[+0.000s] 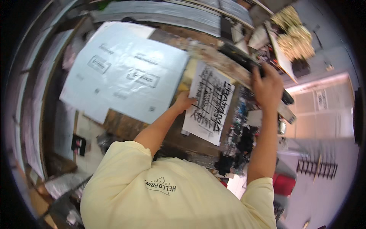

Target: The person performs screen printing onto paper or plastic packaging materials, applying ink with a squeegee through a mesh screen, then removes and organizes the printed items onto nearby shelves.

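My left hand (pixel 184 102) is closed at the left edge of a white sheet (pixel 207 97) covered in black brush-style lettering. The sheet lies at a slant on the worktable, and my fingertips overlap its margin. Farther right, my right hand (pixel 268 87) is wrapped round a long black bar (pixel 238 57) that runs diagonally along the table's far right side. My palm hides part of the bar. A large pale-blue plastic film (pixel 126 72) with dark printed marks spreads to the left of my left hand.
Dark tools and crumpled black scraps (pixel 244 141) crowd the table's right edge. A bundle of cream cloth (pixel 295 34) sits at the far right. On the right wall hangs a black rack (pixel 316 168), above a red seat (pixel 284 184). The brown worktable (pixel 126 124) shows below the film.
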The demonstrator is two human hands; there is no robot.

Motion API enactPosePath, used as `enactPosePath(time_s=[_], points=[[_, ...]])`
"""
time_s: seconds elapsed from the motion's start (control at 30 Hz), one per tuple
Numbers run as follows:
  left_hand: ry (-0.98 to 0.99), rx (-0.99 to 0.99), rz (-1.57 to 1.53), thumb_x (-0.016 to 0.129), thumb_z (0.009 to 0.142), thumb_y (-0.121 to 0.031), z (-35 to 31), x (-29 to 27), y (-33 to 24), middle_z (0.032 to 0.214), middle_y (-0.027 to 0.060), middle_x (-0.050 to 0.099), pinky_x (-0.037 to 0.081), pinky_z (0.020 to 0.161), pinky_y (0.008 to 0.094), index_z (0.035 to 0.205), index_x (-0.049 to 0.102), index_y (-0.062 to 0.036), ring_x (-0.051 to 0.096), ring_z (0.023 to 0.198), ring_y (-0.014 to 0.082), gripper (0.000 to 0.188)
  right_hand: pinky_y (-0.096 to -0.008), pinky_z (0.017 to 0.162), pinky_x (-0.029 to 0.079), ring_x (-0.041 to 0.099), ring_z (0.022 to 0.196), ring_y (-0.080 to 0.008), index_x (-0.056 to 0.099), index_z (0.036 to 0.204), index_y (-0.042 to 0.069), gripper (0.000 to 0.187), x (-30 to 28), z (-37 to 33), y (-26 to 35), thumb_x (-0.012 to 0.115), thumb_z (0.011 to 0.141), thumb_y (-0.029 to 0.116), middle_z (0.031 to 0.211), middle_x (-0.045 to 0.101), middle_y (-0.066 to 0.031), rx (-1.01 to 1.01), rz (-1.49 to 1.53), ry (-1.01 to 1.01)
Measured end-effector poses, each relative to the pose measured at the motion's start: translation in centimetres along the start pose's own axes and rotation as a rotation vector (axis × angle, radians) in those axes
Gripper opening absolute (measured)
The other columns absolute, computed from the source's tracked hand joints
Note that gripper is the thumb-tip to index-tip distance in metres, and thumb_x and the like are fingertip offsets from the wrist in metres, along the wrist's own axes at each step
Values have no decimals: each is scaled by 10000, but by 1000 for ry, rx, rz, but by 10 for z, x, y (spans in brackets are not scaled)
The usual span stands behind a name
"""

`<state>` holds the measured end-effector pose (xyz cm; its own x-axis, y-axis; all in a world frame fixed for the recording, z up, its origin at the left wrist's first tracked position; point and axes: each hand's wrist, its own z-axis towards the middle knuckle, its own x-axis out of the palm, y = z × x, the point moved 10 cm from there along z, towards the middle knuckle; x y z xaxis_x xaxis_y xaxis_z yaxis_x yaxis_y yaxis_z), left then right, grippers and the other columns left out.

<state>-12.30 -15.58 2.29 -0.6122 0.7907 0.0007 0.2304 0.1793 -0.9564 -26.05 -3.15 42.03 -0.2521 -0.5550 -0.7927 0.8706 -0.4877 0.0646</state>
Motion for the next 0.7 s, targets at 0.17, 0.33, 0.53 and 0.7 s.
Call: enactPosePath(time_s=[0.17,0.33,0.53,0.7], points=[[-35,-10,-123,724,860,-90,-73,-174,3,1122,104,726,519,905,328,1285,650,25,668,985,179,447,-466,936,520,679,1072,-413,700,1199,0,423,29,10,42,649,956,342,1154,713,-234,-78,18,8],[-270,-35,-156,768,867,-113,-182,-307,8,1182,118,721,513,947,339,1306,638,35,662,1056,193,482,-463,906,543,676,1083,-406,606,1311,45,394,57,15,24,576,1009,297,1221,685,-231,-110,-100,174],[-593,-77,-460,753,886,-85,-356,-424,49,1192,84,728,516,939,307,1308,647,18,671,1035,155,447,-458,869,570,672,1096,-397,493,1446,100,399,132,63,-80,488,1072,242,1302,653,-228,-390,-419,226],[-1035,19,-566,738,907,-60,-545,-472,132,1206,81,726,514,953,304,1295,658,10,676,1044,153,403,-500,842,552,683,1001,-431,629,1264,28,441,125,93,42,482,1064,393,1169,691,-260,-302,-239,158]])
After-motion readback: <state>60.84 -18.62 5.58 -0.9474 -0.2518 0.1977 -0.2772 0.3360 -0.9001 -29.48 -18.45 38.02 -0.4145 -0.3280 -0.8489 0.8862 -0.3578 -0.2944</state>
